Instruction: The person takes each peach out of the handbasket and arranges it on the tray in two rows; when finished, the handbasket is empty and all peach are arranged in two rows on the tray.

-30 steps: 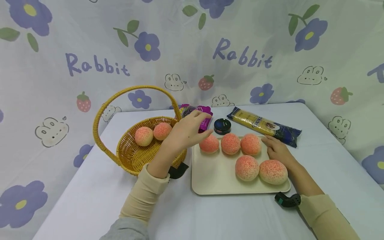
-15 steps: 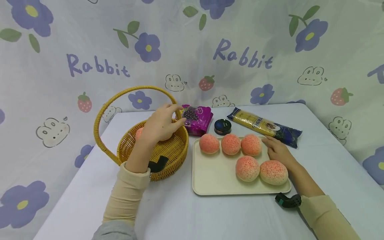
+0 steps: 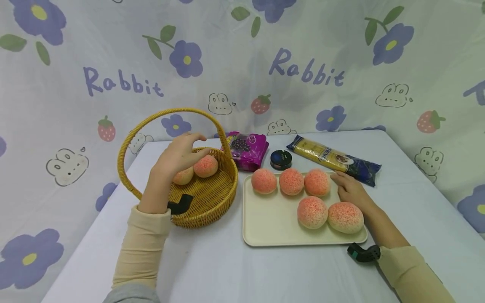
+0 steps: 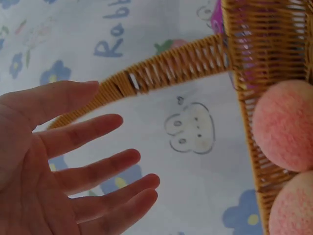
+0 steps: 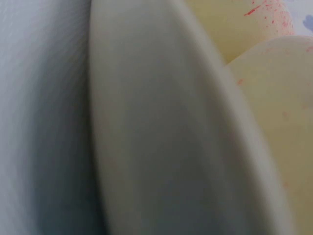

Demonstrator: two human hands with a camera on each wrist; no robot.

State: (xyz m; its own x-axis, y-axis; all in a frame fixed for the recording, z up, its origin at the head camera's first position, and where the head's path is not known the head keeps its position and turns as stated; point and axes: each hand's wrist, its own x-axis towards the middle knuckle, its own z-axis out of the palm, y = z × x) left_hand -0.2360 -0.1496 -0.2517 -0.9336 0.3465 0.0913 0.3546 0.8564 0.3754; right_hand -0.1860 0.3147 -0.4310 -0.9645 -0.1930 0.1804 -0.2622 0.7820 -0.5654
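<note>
My left hand [image 3: 175, 158] hovers over the left side of the yellow wicker basket [image 3: 212, 210], fingers spread and holding nothing. In the left wrist view the fingers [image 4: 98, 171] are apart from the basket handle [image 4: 181, 61]. Two pink speckled peaches lie in the basket, one peach [image 3: 206, 166] in plain sight and the other peach [image 3: 183, 176] partly behind my hand. My right hand [image 3: 354, 193] grips the right rim of the cream tray [image 3: 270, 227]. Several peaches [image 3: 312, 212] lie on that tray. The right wrist view shows the tray wall [image 5: 161, 122] close up, without fingers.
Behind the tray lie a purple snack bag [image 3: 248, 151], a round dark tin [image 3: 281, 160] and a long gold-and-blue packet [image 3: 333, 158]. The tall arched basket handle [image 3: 174, 110] rises over the basket. A patterned cloth [image 3: 235, 54] hangs behind the table.
My left hand has moved left, from above the tray's left end across the basket to its left side. The peaches in the basket come partly back into sight. My right hand stays put.
</note>
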